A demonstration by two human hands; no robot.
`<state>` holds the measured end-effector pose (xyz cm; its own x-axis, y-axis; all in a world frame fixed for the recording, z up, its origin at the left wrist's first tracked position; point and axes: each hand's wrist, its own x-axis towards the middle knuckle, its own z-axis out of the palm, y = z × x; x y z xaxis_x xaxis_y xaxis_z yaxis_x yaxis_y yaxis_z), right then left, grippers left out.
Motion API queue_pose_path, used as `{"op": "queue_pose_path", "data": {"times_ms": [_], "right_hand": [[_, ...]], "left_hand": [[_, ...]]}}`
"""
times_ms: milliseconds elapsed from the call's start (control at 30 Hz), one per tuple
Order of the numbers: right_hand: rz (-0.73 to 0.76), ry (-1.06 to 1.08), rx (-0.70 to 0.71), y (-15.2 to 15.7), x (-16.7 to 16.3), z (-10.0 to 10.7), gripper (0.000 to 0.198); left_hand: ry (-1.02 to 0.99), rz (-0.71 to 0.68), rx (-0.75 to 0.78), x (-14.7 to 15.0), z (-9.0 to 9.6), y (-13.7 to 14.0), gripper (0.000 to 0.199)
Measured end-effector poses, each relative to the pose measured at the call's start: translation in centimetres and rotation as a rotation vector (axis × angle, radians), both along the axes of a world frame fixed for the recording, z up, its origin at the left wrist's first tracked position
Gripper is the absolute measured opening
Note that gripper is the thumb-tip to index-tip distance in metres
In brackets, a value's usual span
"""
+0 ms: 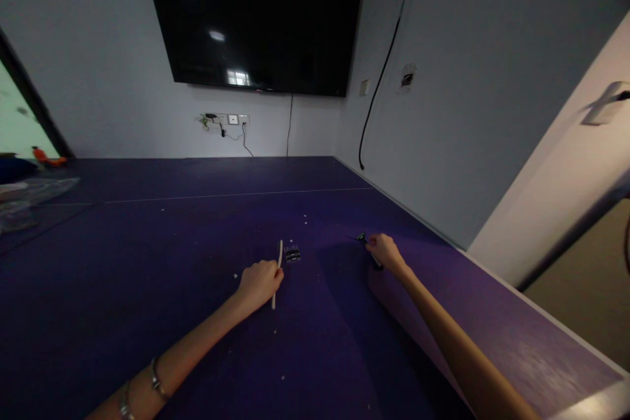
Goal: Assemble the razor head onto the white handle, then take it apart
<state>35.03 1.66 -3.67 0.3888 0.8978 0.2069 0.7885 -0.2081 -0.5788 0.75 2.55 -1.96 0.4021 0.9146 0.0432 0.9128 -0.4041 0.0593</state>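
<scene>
My left hand (260, 281) is closed in a fist around a thin, off-white stick (281, 251), which pokes out above and below the fingers. Just right of that fist, on the purple tabletop (325, 315), lies a small dark object (293, 253) with pale edges; its kind is too small to make out. Farther right, my right hand (386, 251) pinches a dark razor (361, 237) by its handle. The T-shaped head points to the left and away from me, and the handle's lower end shows beneath the fingers.
White specks (306, 218) are scattered over the tabletop. Clear plastic bags (39, 191) and an orange item (46, 157) sit at the far left. A black cable (377, 92) hangs down the right wall to the table. A large television (266, 20) hangs above the wall sockets (233, 119).
</scene>
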Motion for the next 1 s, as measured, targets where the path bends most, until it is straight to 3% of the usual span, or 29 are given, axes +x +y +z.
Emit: {"op": "queue_pose_path", "data": {"times_ms": [167, 233, 300, 433, 800, 900, 1000], "right_hand": [[0.163, 0.225, 0.078, -0.6, -5.9, 1.5, 0.028], [0.314, 0.719, 0.09, -1.3, -9.2, 1.9, 0.031], [0.391, 1.073, 0.055, -2.0, -12.2, 2.4, 0.036], [0.4, 1.391, 0.015, -3.1, -15.5, 3.0, 0.04], [0.32, 1.35, 0.109, -3.9, -16.2, 3.8, 0.036], [0.287, 1.276, 0.173, -3.4, -13.9, 4.3, 0.034], [0.191, 1.065, 0.28, -2.6, -9.4, 4.8, 0.029]], "left_hand": [[-0.04, -0.026, 0.064, 1.2, 2.4, -1.3, 0.036], [-0.058, -0.061, 0.079, 2.0, 3.3, -2.3, 0.036], [-0.055, -0.087, 0.091, 2.8, 3.9, -3.4, 0.036], [-0.029, -0.115, 0.103, 3.8, 4.2, -4.9, 0.032], [-0.068, -0.154, 0.089, 4.2, 3.4, -5.5, 0.038], [-0.179, -0.217, 0.089, 3.8, 3.1, -4.5, 0.035], [-0.295, -0.267, 0.134, 2.9, 2.4, -2.3, 0.03]]}}
